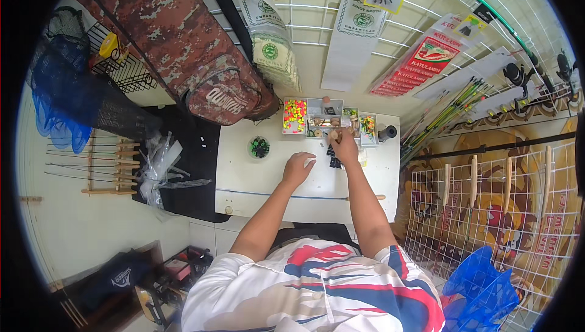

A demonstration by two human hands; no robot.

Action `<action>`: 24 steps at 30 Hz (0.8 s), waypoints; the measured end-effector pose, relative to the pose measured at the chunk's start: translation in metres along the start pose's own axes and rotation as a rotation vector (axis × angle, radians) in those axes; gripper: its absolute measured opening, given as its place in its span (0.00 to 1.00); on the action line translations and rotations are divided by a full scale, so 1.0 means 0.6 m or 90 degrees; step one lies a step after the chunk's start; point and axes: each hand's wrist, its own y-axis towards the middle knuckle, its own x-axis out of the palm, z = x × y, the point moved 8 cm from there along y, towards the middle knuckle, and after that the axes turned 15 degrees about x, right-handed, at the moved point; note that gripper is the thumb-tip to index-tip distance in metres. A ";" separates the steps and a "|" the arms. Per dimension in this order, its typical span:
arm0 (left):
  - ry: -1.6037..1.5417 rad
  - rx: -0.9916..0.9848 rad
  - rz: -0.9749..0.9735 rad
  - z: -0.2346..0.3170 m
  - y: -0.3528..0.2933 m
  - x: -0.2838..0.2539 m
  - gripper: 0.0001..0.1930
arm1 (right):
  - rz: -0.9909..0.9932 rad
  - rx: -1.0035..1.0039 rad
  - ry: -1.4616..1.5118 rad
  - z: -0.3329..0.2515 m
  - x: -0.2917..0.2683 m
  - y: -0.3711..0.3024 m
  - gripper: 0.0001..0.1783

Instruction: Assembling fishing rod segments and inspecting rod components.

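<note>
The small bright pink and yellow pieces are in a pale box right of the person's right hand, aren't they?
The side is wrong: in the head view, the pink and yellow pieces, in their pale box, are left of the right hand.

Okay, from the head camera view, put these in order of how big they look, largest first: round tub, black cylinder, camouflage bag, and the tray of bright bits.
1. Camouflage bag, clearly largest
2. Tray of bright bits
3. Round tub
4. Black cylinder, only slightly smaller
</note>
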 end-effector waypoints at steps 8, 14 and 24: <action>-0.073 -0.048 -0.008 0.020 -0.029 -0.020 0.15 | -0.157 0.065 0.396 0.062 0.009 -0.103 0.21; -0.106 -0.007 -0.042 0.085 -0.062 -0.043 0.27 | -0.381 0.063 0.600 0.048 0.018 -0.216 0.21; -0.167 -0.014 -0.008 0.104 -0.114 -0.043 0.17 | -0.281 -0.045 0.442 0.022 -0.002 -0.291 0.15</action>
